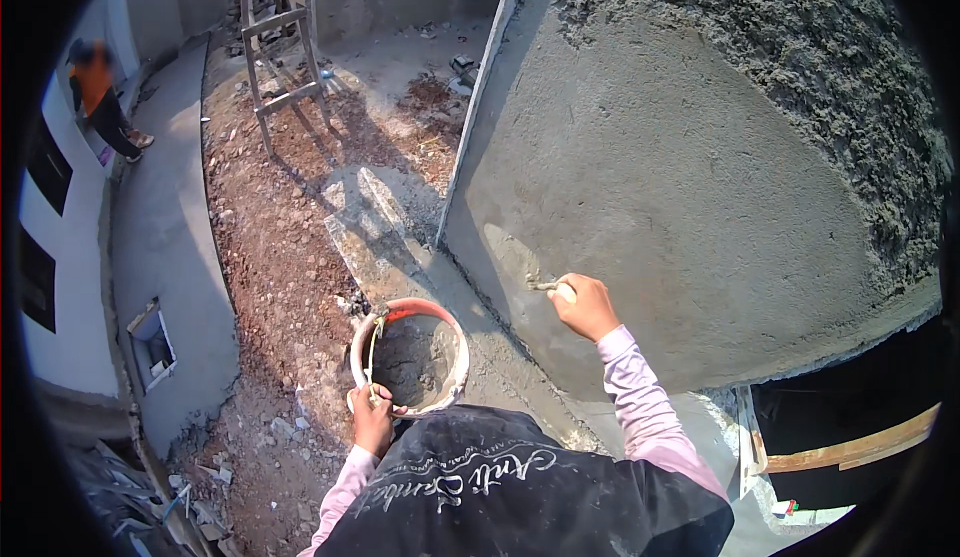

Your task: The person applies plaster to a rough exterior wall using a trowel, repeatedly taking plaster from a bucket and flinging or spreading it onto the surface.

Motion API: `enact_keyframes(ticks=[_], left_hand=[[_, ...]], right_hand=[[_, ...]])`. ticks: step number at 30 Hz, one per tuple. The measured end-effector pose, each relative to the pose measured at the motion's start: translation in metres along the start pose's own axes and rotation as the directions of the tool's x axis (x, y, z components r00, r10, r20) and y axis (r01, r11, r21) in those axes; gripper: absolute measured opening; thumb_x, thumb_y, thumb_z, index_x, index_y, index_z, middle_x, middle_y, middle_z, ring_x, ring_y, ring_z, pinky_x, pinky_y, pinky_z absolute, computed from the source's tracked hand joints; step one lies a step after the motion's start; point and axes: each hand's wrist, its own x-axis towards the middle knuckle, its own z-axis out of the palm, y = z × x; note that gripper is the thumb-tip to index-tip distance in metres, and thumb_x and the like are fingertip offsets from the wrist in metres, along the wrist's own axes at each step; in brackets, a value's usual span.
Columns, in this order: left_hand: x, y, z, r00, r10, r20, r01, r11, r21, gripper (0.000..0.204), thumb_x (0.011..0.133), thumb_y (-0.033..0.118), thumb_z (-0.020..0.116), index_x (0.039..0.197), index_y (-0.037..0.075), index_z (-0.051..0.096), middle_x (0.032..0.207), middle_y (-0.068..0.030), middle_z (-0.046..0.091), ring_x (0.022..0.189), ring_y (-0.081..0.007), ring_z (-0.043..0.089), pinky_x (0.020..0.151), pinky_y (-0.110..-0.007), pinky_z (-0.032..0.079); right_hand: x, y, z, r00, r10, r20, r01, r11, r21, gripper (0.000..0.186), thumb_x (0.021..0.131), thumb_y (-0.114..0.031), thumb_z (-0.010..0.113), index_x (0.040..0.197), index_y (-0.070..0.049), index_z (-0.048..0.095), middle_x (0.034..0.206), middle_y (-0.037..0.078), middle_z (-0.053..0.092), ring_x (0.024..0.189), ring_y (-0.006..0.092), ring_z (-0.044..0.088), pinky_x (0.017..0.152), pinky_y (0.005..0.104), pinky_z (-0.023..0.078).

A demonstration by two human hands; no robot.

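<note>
My right hand (588, 307) is closed around the handle of a trowel (538, 283). The trowel's pale, mortar-smeared blade lies up against the grey plastered wall (660, 197). Lower and to the left, my left hand (373, 420) grips the yellowish rope handle (376, 342) of a round bucket (458, 367) at its near left rim. Grey wet mortar (410, 362) sits inside the bucket. Smooth plaster covers the wall's middle and lower part, while rough dark mortar (800, 67) covers its upper right.
Reddish rubble ground (270, 267) spreads left of the bucket. A wooden trestle (283, 57) stands farther back. A person in an orange top (92, 89) is beside the white building at far left. Past the wall's lower right edge is a dark gap with a curved wooden board (860, 449).
</note>
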Motion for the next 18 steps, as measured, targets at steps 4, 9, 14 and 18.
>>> enact_keyframes(ticks=[4,9,14,18], left_hand=[[-0.001,0.037,0.018,0.987,-0.135,0.092,0.134,0.991,0.014,0.01,0.086,-0.009,0.049,0.09,0.0,0.05,0.107,-0.0062,0.036,0.077,-0.0182,0.058,0.069,-0.032,0.062],[-0.002,0.029,0.024,0.991,-0.07,0.112,0.06,0.994,0.095,0.01,0.088,-0.01,0.05,0.083,-0.001,0.051,0.108,-0.0075,0.037,0.08,-0.0193,0.061,0.066,-0.028,0.061],[-0.021,0.033,0.022,0.994,-0.089,0.067,0.083,0.992,0.092,0.011,0.086,-0.01,0.046,0.082,0.0,0.049,0.106,-0.0059,0.041,0.073,-0.0154,0.064,0.066,-0.025,0.059],[-0.026,0.019,0.014,0.986,-0.135,0.096,0.126,0.988,0.095,0.013,0.084,-0.014,0.044,0.081,-0.002,0.049,0.107,-0.0066,0.037,0.076,-0.0195,0.065,0.066,-0.028,0.058]], right_hand=[[-0.038,0.005,0.184,0.895,-0.127,0.428,0.261,0.927,-0.271,0.021,0.073,-0.015,0.069,0.089,-0.002,0.065,0.099,0.023,0.063,0.088,0.0391,0.067,0.079,0.0492,0.054],[-0.08,-0.005,0.217,0.747,-0.496,0.443,0.578,0.813,-0.064,0.023,0.072,-0.014,0.071,0.09,-0.005,0.062,0.099,0.015,0.06,0.092,0.0302,0.064,0.079,0.0421,0.054],[-0.056,0.03,0.176,0.795,-0.446,0.411,0.501,0.865,-0.03,0.026,0.075,-0.019,0.071,0.095,-0.006,0.063,0.094,0.013,0.062,0.093,0.0295,0.064,0.079,0.042,0.053],[-0.07,0.027,0.237,0.641,-0.421,0.642,0.524,0.851,0.034,0.029,0.08,-0.024,0.07,0.1,-0.004,0.066,0.096,0.015,0.064,0.096,0.0326,0.064,0.083,0.0435,0.053]])
